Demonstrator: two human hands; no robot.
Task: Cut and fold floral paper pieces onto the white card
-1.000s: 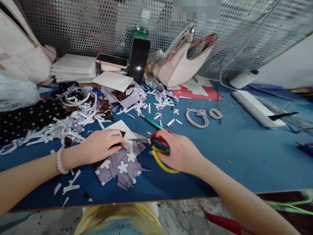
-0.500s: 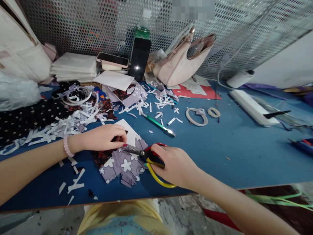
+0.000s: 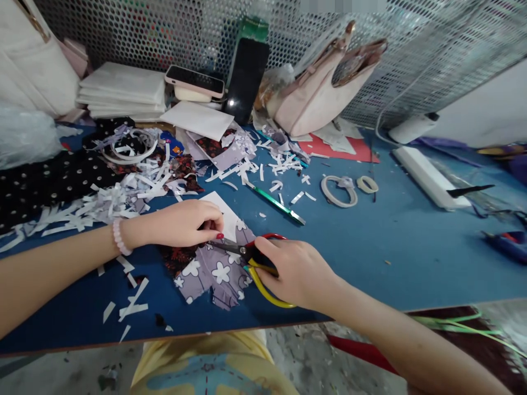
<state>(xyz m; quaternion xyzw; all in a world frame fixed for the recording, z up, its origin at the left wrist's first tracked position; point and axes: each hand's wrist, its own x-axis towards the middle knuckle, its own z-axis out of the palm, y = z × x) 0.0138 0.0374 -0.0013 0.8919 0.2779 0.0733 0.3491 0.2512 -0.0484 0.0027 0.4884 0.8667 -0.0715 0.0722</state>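
In my right hand (image 3: 296, 269) is a pair of scissors (image 3: 263, 288) with one red and one yellow handle; the fingers are wrapped round the handles. Their dark blades point left, under the fingertips of my left hand (image 3: 193, 222). That hand is closed in a pinch at the blade tips, and whatever is between its fingers is too small to make out. Below both hands lies purple fabric (image 3: 220, 271) with white flowers. Dark red patterned fabric (image 3: 177, 258) is beside it, and a white paper sheet (image 3: 224, 211) lies behind.
A green utility knife (image 3: 278, 206) lies behind my hands. Paper strips (image 3: 115, 200) and scraps cover the left side. At the back are a stack of white sheets (image 3: 121, 90), a phone (image 3: 193, 81) and a pink handbag (image 3: 317, 99). Two rings, one a tape roll (image 3: 366, 185), lie right.
The view has shifted slightly, so the table items sit a little higher and most lie farther right. Both hands keep nearly the same pose over the fabric, with the scissors still in my right hand.
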